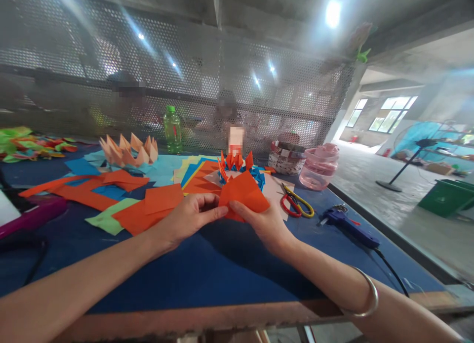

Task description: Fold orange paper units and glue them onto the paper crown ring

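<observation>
Your left hand (192,213): grip pinched on orange paper (245,189), lower left edge | your right hand (269,222): grip clamped on it, thumb on near face | orange paper: between your hands, above counter (207,274)

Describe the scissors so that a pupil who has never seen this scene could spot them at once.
On the blue table, find the right hand holding orange paper. To its right, between it and the glue gun, lie the scissors. One red handle and one yellow handle set them apart from the mostly blue glue gun.
</observation>
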`<state>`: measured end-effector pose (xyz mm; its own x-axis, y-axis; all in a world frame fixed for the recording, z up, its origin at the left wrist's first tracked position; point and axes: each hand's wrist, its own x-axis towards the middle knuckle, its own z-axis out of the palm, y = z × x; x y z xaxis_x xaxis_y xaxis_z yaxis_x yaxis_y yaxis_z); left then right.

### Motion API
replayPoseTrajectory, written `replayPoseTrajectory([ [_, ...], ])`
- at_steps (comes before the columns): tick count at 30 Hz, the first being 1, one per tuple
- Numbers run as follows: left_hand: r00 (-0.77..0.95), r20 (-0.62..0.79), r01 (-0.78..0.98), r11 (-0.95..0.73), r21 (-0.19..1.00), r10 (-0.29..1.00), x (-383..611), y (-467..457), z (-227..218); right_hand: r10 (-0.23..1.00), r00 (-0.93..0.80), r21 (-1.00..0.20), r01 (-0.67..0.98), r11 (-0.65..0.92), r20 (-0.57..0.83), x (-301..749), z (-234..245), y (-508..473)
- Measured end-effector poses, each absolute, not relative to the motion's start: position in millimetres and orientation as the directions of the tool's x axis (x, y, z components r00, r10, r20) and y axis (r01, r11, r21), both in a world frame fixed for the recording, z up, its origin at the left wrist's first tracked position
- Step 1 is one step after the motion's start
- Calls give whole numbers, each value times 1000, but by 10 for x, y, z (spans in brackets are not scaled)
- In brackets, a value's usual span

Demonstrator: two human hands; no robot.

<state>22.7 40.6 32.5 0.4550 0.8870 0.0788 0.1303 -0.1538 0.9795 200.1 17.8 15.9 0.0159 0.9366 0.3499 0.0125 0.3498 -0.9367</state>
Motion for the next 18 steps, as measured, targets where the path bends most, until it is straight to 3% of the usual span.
replayPoseTrajectory([
  [5, 395, 70, 87, -113, 990, 916, 209, 448, 352, 936, -15, -936, -35, 351, 351, 2020, 184, 190],
  [10, 394, 4, 82, -40, 996, 919, 167, 486, 367, 908, 86, -907, -62, 416, 411, 2082, 224, 246],
  [18, 255, -28, -158, 70, 985, 967, 157, 510, 420, 865, -144, -821, 271, 502, 481, 2084, 169, 186],
])
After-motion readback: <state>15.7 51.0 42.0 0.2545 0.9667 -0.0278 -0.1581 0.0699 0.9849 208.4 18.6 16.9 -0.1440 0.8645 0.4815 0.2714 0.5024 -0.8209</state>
